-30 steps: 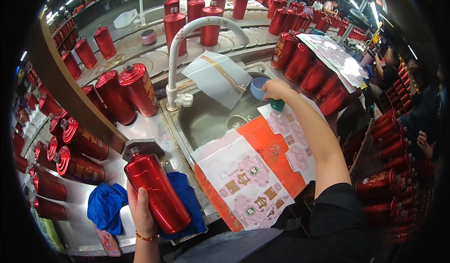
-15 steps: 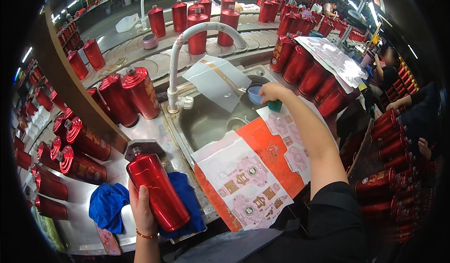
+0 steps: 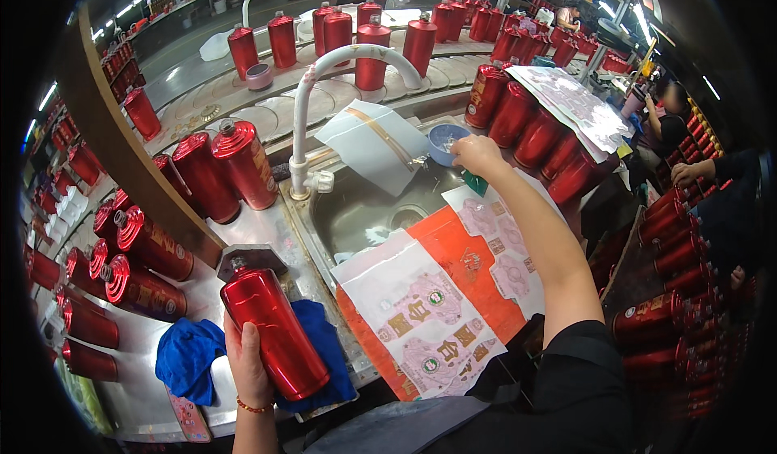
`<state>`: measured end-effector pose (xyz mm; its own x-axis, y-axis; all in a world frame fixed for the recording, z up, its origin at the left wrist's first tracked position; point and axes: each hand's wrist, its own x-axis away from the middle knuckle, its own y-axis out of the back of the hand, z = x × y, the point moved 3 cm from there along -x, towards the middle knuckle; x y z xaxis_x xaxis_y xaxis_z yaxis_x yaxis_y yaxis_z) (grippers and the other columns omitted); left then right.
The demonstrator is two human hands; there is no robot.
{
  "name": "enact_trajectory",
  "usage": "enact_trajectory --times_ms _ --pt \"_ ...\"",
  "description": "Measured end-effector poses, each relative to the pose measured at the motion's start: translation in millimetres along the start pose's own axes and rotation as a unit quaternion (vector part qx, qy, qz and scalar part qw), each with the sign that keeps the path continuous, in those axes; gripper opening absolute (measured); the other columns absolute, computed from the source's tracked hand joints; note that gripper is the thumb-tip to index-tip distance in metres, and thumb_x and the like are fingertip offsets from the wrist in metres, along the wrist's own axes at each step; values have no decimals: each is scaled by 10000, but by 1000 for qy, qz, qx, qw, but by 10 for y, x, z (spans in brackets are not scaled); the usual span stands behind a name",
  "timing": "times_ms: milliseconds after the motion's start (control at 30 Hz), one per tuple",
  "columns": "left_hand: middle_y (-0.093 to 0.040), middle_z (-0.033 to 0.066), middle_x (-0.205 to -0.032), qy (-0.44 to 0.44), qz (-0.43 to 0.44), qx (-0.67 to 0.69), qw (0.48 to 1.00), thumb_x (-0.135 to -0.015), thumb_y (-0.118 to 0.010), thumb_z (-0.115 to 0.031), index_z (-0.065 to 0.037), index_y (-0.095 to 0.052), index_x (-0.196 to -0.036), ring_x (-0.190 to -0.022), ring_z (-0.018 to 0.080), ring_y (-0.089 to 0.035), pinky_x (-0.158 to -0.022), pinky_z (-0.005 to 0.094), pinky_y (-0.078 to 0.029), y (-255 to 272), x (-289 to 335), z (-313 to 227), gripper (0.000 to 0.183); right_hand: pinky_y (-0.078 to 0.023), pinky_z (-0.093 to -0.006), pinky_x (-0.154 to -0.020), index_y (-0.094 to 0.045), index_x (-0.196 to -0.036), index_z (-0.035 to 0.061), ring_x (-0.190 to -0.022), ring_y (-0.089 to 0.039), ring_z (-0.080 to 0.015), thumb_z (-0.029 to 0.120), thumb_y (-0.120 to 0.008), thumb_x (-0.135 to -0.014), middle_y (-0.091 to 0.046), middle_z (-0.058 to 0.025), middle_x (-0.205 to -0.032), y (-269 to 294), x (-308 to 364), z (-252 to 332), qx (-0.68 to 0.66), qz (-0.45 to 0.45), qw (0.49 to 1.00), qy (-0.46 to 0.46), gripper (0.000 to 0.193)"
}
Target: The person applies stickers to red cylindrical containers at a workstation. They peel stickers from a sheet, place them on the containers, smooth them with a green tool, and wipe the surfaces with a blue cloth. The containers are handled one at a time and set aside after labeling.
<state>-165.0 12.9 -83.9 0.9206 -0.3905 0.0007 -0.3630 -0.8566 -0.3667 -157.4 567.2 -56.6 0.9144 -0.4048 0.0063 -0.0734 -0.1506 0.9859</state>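
My left hand [image 3: 249, 365] grips a plain shiny red bottle [image 3: 275, 333], which leans with its neck against a grey angled metal holder [image 3: 257, 253]. A blue cloth [image 3: 330, 353] lies beneath the bottle. Over the far right of the metal sink [image 3: 356, 207], my right hand [image 3: 479, 156] holds a small blue bowl [image 3: 438, 154] by its rim. The bowl is tipped, and water spills from its left side. A dark green piece [image 3: 474, 184] shows just under that hand; whether the fingers hold it is hidden. Printed decal sheets [image 3: 430, 324] on an orange-red sheet [image 3: 457, 252] overlap the sink's near edge.
A white curved faucet [image 3: 301, 122] rises at the sink's left. A pale sheet with a brown stripe [image 3: 364, 142] spans its back. Decorated red bottles [image 3: 243, 163] crowd both sides; more stand on the conveyor [image 3: 324, 90] behind. A brown post [image 3: 133, 146] stands left. Co-workers are beyond and right.
My right hand has lifted the blue bowl and tipped it, and water now falls into the sink. Bottles on the conveyor have shifted. My left hand and its bottle stay put.
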Motion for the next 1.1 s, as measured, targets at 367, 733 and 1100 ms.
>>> enact_trajectory --times_ms 367,733,1100 --pt "-565 96 -1370 4 1 -16 1000 -1007 -645 -380 -34 -392 -1497 -1202 188 -572 -1037 340 -467 -46 16 -62 651 -570 -440 -815 -759 -992 175 -972 -719 -298 308 -768 -825 -753 -97 -986 58 -558 -201 -19 -130 991 -8 214" --pt "-560 99 -1379 7 2 -15 1000 -1011 -634 -385 -34 -374 -1504 -1195 192 -579 -1025 346 -483 -3 29 -21 659 -563 -472 -862 -757 -1056 171 -1013 -709 -339 264 -764 -834 -750 -138 -1016 -102 -872 -309 -64 -123 987 -77 241" --pt "-601 96 -1318 35 -12 -30 999 -1063 -547 -315 -33 -421 -1462 -1139 164 -606 -984 323 -507 -42 14 -56 504 -560 -389 -834 -722 -1176 95 -927 -706 -282 254 -769 -854 -717 -137 -1026 283 -345 -98 -135 -184 973 40 362"
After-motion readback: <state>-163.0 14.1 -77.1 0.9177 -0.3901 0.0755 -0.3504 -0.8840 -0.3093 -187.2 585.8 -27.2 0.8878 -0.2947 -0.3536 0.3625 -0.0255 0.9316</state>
